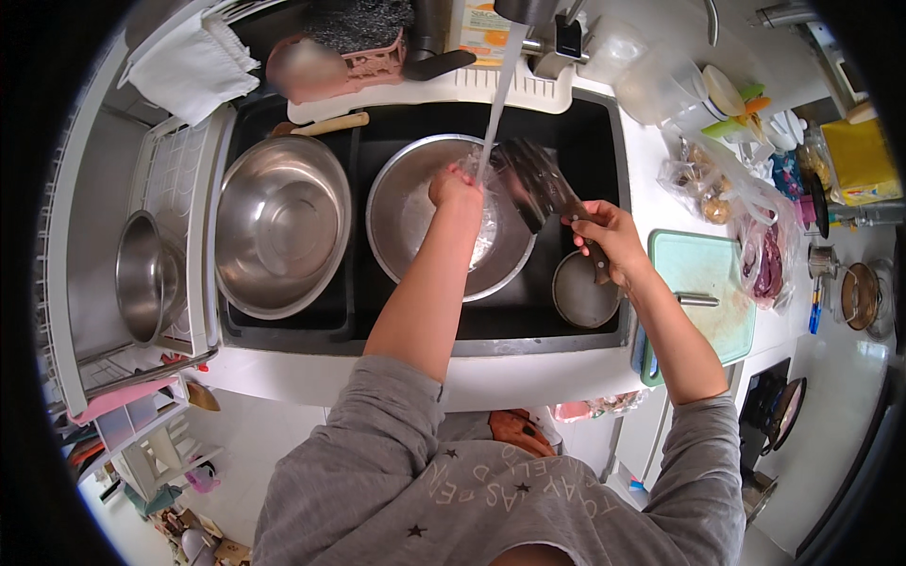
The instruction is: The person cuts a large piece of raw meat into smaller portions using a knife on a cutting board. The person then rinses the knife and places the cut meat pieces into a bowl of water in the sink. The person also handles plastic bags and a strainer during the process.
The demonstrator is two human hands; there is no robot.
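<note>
A wooden-handled cleaver (529, 185) is held in my right hand (610, 239), its broad wet blade tilted over the right rim of a metal bowl (388, 233) in the black sink. Water (497, 106) runs from the faucet (525, 10) onto my left hand (455, 187), which is above that bowl and beside the blade. Its fingers are curled in the splash, and whether they hold anything is hidden. Churned water shows in the bowl. A small round pan-like vessel (585, 290) sits in the sink below the cleaver's handle.
A large steel basin (283, 226) stands on the sink's left side, with a wooden-handled tool (331, 124) behind it. On the right counter lie a green-edged cutting board (697, 332), a bag of reddish meat (768, 262) and bagged food (711, 205). A dish rack (205, 283) borders the left.
</note>
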